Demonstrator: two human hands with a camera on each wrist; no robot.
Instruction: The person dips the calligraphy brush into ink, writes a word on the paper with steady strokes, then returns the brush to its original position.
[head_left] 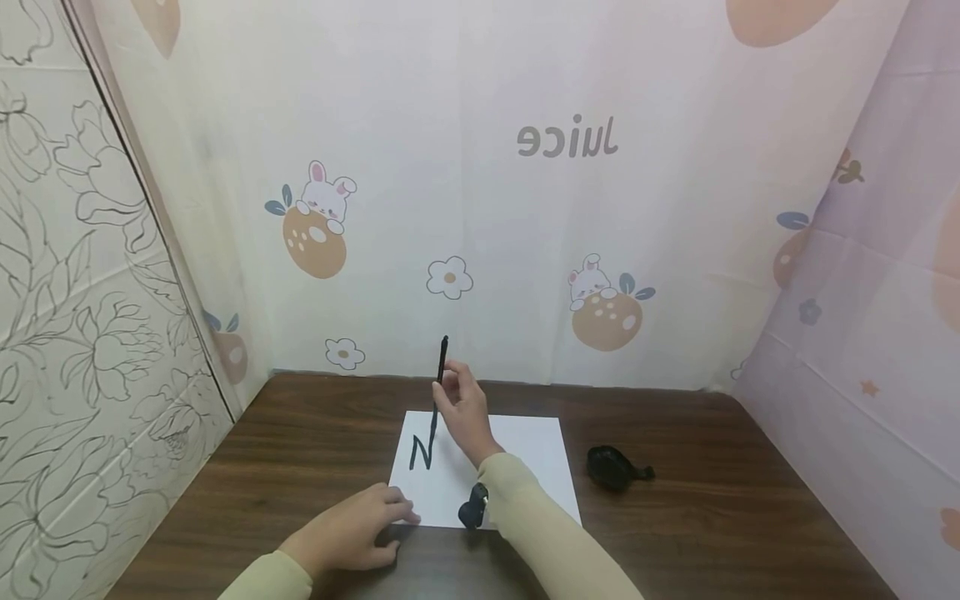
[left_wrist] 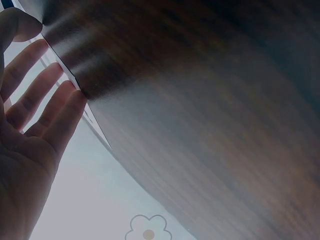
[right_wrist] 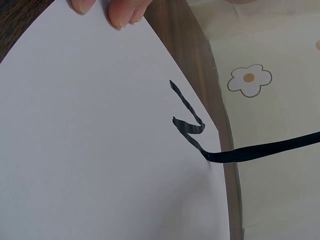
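Note:
My right hand (head_left: 467, 417) pinches a slim black writing brush (head_left: 442, 360) held nearly upright. Its tip meets the white paper (head_left: 532, 458) at the upper right end of a black painted N (head_left: 422, 453). In the right wrist view, the brush (right_wrist: 270, 149) touches the end of the wet-looking stroke (right_wrist: 190, 126). My left hand (head_left: 352, 527) rests at the sheet's lower left corner, fingertips on the paper and thumb on the table. The left wrist view shows that hand (left_wrist: 30, 135) with its fingers extended and spread.
A small black dish with a short handle (head_left: 611, 467) stands right of the paper on the dark wooden table (head_left: 720, 517). A printed curtain (head_left: 510, 217) hangs behind the table's far edge. A black wrist device (head_left: 473, 506) sits at the right sleeve.

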